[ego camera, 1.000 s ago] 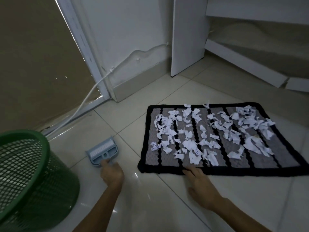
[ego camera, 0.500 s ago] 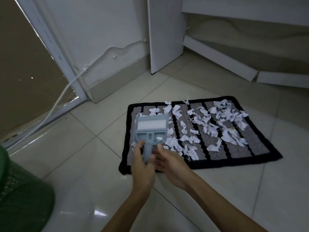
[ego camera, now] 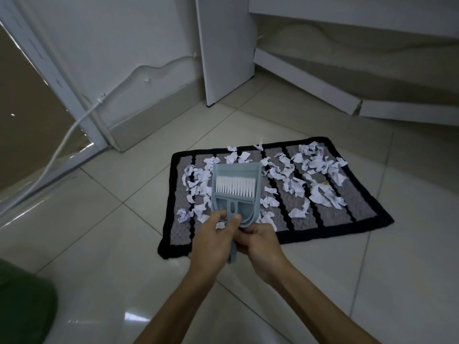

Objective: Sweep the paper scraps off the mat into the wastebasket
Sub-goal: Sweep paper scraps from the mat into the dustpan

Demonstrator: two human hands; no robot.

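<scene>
Paper scraps (ego camera: 285, 175), white and torn, lie scattered over a grey mat (ego camera: 357, 207) with black stripes and a black border; the mat lies flat on the pale tiled floor (ego camera: 104, 239). Most scraps sit on the far and middle parts of the mat, and a few lie near its front left corner. A pale blue dustpan (ego camera: 236, 192) is held up in front of the mat, between the viewer and the scraps, with its open mouth pointing away. A small brush (ego camera: 234, 186) with white bristles is nested inside the pan; no scraps are visible in the pan. The left hand (ego camera: 213, 240) has its grip closed around the dustpan handle, thumb lying on the pan's rear edge. The right hand (ego camera: 258, 242) touches the same handle area from the right with fingers curled; whether its grip holds the dustpan or the brush handle cannot be told. A green wastebasket (ego camera: 24, 301) shows only as a dark edge at the lower left, well apart from the mat; its contents are out of sight. A white cable (ego camera: 64, 140) runs along the floor and wall on the left.
</scene>
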